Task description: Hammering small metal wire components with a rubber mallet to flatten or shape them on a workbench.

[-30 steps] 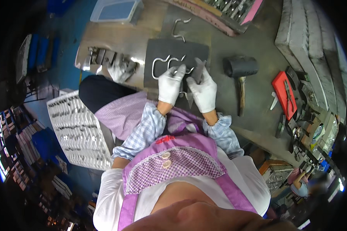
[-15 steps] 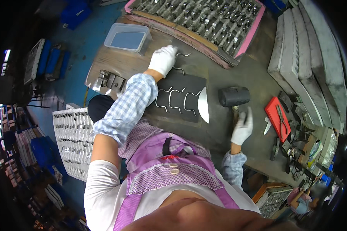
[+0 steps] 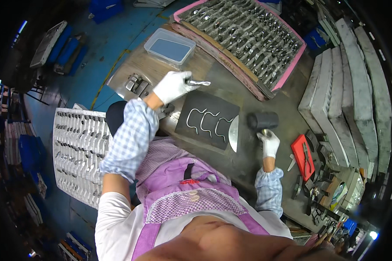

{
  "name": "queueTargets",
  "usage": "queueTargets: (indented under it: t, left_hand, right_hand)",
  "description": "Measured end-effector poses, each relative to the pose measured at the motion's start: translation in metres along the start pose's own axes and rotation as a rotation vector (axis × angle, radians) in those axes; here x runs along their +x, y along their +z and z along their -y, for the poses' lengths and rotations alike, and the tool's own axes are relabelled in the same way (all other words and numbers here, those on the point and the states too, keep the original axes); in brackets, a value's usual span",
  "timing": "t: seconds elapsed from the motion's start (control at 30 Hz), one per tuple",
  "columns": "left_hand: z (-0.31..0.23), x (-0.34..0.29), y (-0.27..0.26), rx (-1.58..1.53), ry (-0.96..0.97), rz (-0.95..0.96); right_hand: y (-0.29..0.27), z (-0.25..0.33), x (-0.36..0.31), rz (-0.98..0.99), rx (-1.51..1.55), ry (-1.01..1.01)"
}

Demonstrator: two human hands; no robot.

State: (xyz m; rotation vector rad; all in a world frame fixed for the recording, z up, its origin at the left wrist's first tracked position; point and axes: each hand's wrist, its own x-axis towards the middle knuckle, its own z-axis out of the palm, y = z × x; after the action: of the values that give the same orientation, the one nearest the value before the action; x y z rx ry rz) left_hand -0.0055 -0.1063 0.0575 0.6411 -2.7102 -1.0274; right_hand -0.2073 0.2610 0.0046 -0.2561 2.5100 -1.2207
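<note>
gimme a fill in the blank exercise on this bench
1. The white-gloved left hand holds a shiny metal strip while ____ bent ones lie on the square black mat.
2. The other white-gloved hand, beside the black cylindrical mallet head, is the ____ one.
3. The rectangular tray under the dark metal pliers is coloured ____.

Missing words: three; right; red

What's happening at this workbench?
A gloved person's left hand has a shiny metal piece in its grip, raised clear of the dark mat, while the right hand holds a black mallet near its head. Three bent metal pieces lie in a row on the mat, with a curved silver plate at its right edge. Beyond sit a clear tub and a pink-edged tray of metal parts.
</note>
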Motion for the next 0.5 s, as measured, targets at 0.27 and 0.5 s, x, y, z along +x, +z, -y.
queueTargets:
  t: [0.27,0.5]
  left_hand:
    - [0.018,-0.018,0.08,0.032,-0.22,-0.136]
    - [0.029,-0.017,0.079,0.114,-0.164,-0.019]
  right_hand:
    - [0.009,0.173,-0.026,0.325,0.574,-0.385]
    - [-0.013,0.161,-0.034,0.197,-0.11,-0.833]
